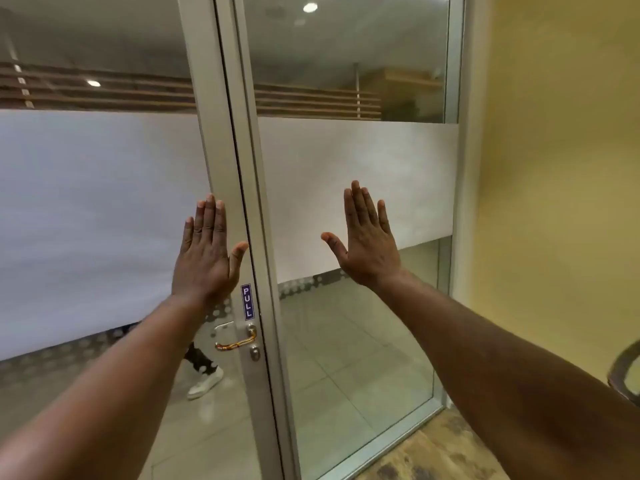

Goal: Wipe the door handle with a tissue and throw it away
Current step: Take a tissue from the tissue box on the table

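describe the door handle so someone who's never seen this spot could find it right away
Start at the pale metal door frame running down the middle of the glass wall, and follow it below the left hand to the purple PULL sticker. Just under the sticker sits the handle, a lever pointing left. It is the only shiny brass-coloured piece there; the small lock below it is a dull round knob.

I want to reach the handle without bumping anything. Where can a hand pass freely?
Free: under the left hand, down past the PULL sticker to the door handle; also the glass between both hands. Crowded: only the lock just beneath the handle. Right hand is well clear.
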The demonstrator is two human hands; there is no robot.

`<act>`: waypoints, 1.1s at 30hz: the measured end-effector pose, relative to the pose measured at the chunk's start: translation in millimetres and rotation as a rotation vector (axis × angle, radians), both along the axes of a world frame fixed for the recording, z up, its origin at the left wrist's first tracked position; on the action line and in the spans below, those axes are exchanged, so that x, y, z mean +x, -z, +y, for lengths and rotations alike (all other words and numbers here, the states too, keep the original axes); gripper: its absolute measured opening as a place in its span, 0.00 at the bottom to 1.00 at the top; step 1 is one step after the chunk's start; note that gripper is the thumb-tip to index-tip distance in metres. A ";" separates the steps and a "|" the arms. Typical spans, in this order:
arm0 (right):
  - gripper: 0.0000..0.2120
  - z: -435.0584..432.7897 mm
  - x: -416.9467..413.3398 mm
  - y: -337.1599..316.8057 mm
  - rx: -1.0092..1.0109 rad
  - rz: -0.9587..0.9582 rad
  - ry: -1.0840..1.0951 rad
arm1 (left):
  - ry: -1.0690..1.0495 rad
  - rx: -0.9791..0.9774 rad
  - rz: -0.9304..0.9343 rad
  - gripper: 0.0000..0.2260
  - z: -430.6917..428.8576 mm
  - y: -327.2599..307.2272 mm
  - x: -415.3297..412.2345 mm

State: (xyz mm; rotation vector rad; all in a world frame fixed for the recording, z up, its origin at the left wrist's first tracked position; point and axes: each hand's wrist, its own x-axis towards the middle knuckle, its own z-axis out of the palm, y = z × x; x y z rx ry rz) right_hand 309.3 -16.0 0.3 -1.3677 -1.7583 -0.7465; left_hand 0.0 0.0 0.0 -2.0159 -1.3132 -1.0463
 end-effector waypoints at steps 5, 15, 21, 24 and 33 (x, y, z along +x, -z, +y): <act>0.42 -26.6 22.3 -0.3 -0.022 -0.015 0.070 | 0.024 -0.015 0.007 0.34 -11.7 4.5 29.6; 0.42 -99.0 80.2 21.2 -0.078 -0.012 0.169 | 0.107 -0.075 0.034 0.34 -59.5 31.5 89.2; 0.43 -147.6 106.6 36.8 -0.104 0.011 0.236 | 0.189 -0.078 0.047 0.34 -87.7 36.4 125.7; 0.43 -170.8 114.7 43.9 -0.118 0.015 0.271 | 0.229 -0.082 0.058 0.34 -100.1 41.3 141.2; 0.43 -227.7 142.3 59.6 -0.125 0.042 0.436 | 0.436 -0.103 0.080 0.34 -110.7 52.3 185.3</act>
